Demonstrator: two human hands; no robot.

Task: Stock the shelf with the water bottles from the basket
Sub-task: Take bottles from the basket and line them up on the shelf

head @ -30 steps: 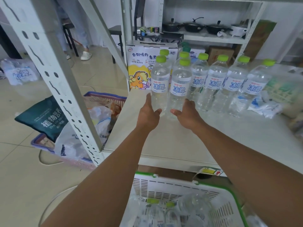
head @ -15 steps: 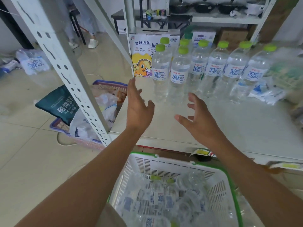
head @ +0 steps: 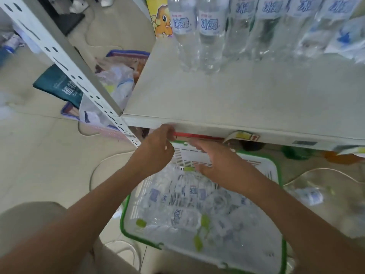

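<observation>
White plastic, slatted and rimmed in green, lies right under the fingers: the far wall of the basket (head: 187, 157). The right hand (head: 215, 161) reaches across that wall with its fingers stretched out straight, blurred, grasping nothing. The left hand (head: 156, 151) is at the basket's far left corner with its back to the camera. Its fingers bend away under the front edge of the shelf (head: 217, 95), and I cannot tell whether they hold anything.

Beneath the wrists, the bottles (head: 185, 216) lie heaped on their sides inside the basket, clear with green caps and blue-and-white labels. The basket sits on the floor, its far end tucked just under the shelf's front edge.

On the shelf, a row of bottles (head: 210, 32) stands upright toward the back edge, their tops cut off by the frame. A box (head: 161, 18) with a cartoon animal stands just to their left. A pale perforated post (head: 65, 62) rises from the shelf's front left corner. Past the left edge, a purple bin (head: 126, 54) holds plastic bags, and a dark green bag (head: 57, 84) lies against it.
</observation>
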